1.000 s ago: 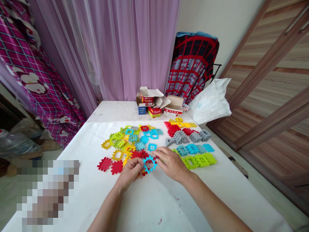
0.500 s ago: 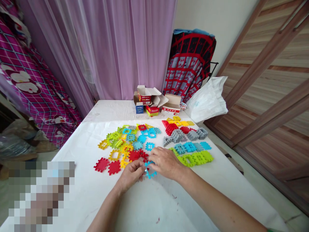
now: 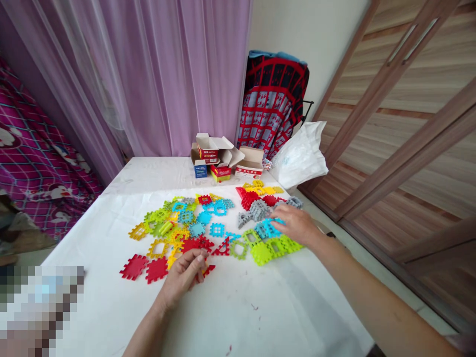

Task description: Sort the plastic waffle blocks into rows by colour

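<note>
Interlocking plastic tiles with notched edges lie over the white table. My right hand is at the row of blue tiles on the right, its fingers closed on a bright blue tile. My left hand is low over the front of the loose pile, thumb and fingers pinched together. What it may hold is hidden. A red piece shows just beside its fingertips. A red triangular tile and a light green frame tile lie between the hands.
Mixed tiles spread at left, with two red square tiles at the front. Grey tiles and green tiles are grouped at right. Opened cardboard boxes and a white plastic bag stand behind.
My right hand has gone from beside my left hand to the blue row on the right, taking a blue tile along. The left hand stays near the pile. The camera view has turned right.
</note>
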`<state>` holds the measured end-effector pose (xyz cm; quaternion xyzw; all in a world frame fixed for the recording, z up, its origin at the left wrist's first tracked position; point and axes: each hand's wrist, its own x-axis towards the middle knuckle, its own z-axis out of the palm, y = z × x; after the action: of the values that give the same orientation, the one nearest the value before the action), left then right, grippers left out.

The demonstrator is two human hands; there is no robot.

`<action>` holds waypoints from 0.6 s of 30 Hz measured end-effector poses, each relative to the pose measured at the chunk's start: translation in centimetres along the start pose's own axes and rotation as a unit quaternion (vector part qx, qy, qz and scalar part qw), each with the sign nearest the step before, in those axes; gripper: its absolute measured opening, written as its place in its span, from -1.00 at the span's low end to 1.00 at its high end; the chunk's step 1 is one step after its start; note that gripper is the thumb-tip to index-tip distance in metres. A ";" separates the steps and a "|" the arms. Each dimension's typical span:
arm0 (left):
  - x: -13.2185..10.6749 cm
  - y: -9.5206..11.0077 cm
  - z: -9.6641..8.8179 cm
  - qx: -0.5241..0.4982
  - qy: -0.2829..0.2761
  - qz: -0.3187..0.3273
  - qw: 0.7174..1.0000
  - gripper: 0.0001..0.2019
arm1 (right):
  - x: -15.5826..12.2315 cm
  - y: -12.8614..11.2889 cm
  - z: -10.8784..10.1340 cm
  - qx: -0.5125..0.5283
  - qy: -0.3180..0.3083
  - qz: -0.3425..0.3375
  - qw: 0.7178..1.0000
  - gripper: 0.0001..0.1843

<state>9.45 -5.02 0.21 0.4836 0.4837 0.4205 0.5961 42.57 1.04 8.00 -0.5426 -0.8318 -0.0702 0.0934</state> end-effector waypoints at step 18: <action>1.0 -1.0 -1.7 -0.070 0.131 0.005 0.989 -0.54 | 1.6 7.4 3.8 -0.023 -0.160 0.004 0.987 -0.81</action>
<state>8.01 -3.92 -1.03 0.3831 0.5248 0.5161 0.5581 48.42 6.30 4.84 -0.5525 -0.8318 -0.0014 -0.0532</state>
